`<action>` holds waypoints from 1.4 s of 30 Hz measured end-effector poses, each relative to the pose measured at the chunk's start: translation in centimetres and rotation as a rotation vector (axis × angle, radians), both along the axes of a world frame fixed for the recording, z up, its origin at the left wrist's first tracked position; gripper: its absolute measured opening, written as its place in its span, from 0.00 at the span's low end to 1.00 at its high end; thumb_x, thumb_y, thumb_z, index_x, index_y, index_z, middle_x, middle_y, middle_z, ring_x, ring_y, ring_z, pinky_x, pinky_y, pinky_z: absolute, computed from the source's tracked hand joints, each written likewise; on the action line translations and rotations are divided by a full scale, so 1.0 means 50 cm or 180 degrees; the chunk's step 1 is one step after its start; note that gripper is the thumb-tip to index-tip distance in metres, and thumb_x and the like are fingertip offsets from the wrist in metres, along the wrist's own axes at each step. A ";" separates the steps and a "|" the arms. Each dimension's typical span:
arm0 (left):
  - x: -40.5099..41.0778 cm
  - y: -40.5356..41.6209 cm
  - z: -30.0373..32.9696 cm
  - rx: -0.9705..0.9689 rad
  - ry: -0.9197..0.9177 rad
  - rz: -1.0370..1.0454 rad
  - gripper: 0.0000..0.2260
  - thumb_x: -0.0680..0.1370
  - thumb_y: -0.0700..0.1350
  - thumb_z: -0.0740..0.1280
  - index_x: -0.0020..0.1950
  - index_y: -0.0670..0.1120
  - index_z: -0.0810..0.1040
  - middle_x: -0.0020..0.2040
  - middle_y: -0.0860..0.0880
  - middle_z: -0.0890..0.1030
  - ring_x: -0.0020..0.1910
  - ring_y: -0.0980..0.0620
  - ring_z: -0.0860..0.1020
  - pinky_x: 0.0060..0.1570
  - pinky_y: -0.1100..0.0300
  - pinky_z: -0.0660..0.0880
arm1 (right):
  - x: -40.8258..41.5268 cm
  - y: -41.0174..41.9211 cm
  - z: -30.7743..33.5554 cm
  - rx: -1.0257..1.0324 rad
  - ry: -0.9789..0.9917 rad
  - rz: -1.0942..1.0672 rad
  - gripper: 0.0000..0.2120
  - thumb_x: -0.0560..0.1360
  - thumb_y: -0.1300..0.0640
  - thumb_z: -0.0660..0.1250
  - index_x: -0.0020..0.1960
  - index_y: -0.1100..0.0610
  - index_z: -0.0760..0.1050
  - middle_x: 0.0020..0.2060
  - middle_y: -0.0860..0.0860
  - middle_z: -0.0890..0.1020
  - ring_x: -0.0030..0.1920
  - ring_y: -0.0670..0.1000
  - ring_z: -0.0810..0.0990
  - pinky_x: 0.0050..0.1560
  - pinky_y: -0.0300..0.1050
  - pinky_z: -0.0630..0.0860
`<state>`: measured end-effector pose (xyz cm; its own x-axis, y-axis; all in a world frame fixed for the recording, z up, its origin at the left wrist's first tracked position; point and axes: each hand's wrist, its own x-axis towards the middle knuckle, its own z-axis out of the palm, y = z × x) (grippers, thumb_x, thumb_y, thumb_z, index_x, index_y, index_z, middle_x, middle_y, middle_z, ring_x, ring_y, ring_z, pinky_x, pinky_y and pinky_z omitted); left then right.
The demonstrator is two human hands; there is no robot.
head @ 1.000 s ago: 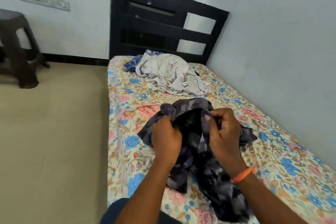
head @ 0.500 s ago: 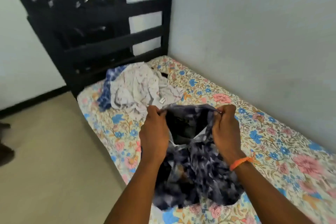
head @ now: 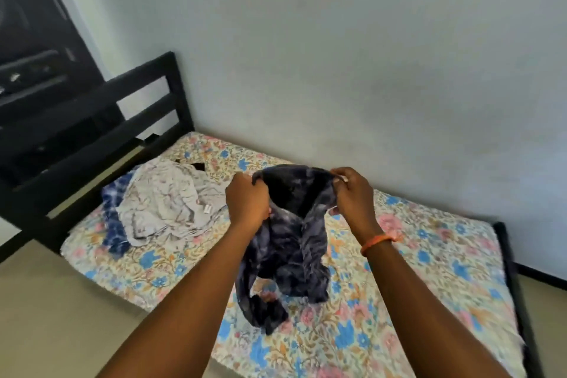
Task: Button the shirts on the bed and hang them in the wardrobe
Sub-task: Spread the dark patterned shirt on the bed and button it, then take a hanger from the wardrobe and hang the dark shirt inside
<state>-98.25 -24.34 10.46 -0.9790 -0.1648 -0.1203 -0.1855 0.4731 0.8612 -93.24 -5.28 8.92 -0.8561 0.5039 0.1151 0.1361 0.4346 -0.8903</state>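
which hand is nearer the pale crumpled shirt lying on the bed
Left. The left hand grips the dark shirt just beside the pale shirt; the right hand holds the dark shirt's far side.

Even, soft daylight — no glare, only faint shadows under my arms. Motion blur smears the edges; wide-angle distortion bends them.

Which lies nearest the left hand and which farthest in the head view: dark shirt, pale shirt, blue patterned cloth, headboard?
1. Dark shirt: gripped by the left hand.
2. Pale shirt: on the bed, to its left.
3. Blue patterned cloth: beyond the pale shirt, partly under it.
4. Headboard: at the bed's far left end.
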 end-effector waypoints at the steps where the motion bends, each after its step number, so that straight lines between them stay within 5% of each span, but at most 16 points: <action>1: 0.000 0.014 0.012 0.0382 -0.0020 -0.0035 0.08 0.80 0.42 0.60 0.43 0.40 0.70 0.41 0.40 0.78 0.28 0.44 0.81 0.25 0.52 0.78 | 0.013 0.009 0.010 -0.0297 -0.0043 -0.0027 0.09 0.79 0.62 0.62 0.54 0.56 0.79 0.45 0.57 0.84 0.36 0.58 0.84 0.35 0.53 0.82; 5: 0.001 0.046 0.038 0.0918 0.0040 -0.0173 0.05 0.81 0.38 0.63 0.47 0.44 0.67 0.44 0.45 0.74 0.30 0.47 0.81 0.31 0.53 0.82 | 0.049 0.042 0.038 -0.0587 -0.0045 -0.0093 0.10 0.79 0.63 0.63 0.55 0.58 0.81 0.44 0.59 0.85 0.35 0.60 0.85 0.36 0.53 0.83; 12: 0.007 0.117 -0.061 0.0416 -0.0095 -0.0521 0.09 0.76 0.40 0.68 0.43 0.42 0.68 0.36 0.43 0.76 0.25 0.48 0.78 0.31 0.47 0.81 | 0.100 0.104 -0.035 -0.0280 -0.0401 -0.0403 0.10 0.76 0.65 0.65 0.44 0.52 0.81 0.36 0.59 0.84 0.32 0.58 0.84 0.33 0.52 0.83; 18: 0.028 0.177 -0.174 -0.0005 -0.0936 -0.0597 0.17 0.77 0.34 0.67 0.63 0.42 0.67 0.51 0.38 0.78 0.39 0.41 0.82 0.31 0.53 0.79 | 0.119 0.159 -0.184 -0.0840 -0.1373 -0.0123 0.14 0.79 0.63 0.65 0.65 0.60 0.75 0.41 0.61 0.84 0.36 0.60 0.84 0.31 0.49 0.82; 22: 0.047 0.209 -0.205 -0.0291 -0.1100 -0.0571 0.19 0.77 0.34 0.65 0.67 0.39 0.69 0.51 0.38 0.80 0.37 0.44 0.81 0.28 0.54 0.74 | 0.120 0.176 -0.210 -0.0961 -0.1593 -0.0174 0.13 0.75 0.69 0.63 0.59 0.63 0.76 0.41 0.63 0.84 0.33 0.59 0.83 0.36 0.56 0.82; 26: 0.068 0.277 -0.178 -0.0113 -0.1102 -0.0937 0.14 0.78 0.35 0.65 0.63 0.42 0.71 0.47 0.43 0.78 0.35 0.49 0.79 0.28 0.57 0.71 | 0.141 0.209 -0.179 -0.1183 -0.1338 -0.0425 0.05 0.75 0.69 0.67 0.48 0.61 0.78 0.40 0.62 0.84 0.30 0.54 0.80 0.35 0.52 0.80; 32: 0.166 0.405 -0.142 0.0453 -0.1130 -0.1683 0.09 0.77 0.38 0.68 0.57 0.43 0.74 0.46 0.44 0.80 0.37 0.46 0.81 0.39 0.51 0.79 | 0.279 0.247 -0.117 -0.1495 -0.0723 -0.1284 0.06 0.77 0.61 0.66 0.54 0.60 0.77 0.40 0.59 0.85 0.32 0.52 0.82 0.33 0.45 0.77; 42: 0.649 0.588 -0.050 0.0915 -0.1411 -0.3914 0.04 0.75 0.37 0.66 0.47 0.44 0.75 0.43 0.44 0.82 0.29 0.50 0.79 0.31 0.58 0.73 | 0.819 0.248 -0.001 -0.1505 0.0417 -0.3703 0.03 0.78 0.62 0.63 0.49 0.59 0.75 0.35 0.55 0.82 0.29 0.50 0.77 0.28 0.41 0.73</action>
<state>-65.82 5.05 7.98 -0.3415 0.8740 -0.3457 -0.0607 0.3466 0.9361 -52.27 7.12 8.87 0.1246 0.9648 -0.2316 0.1222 -0.2465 -0.9614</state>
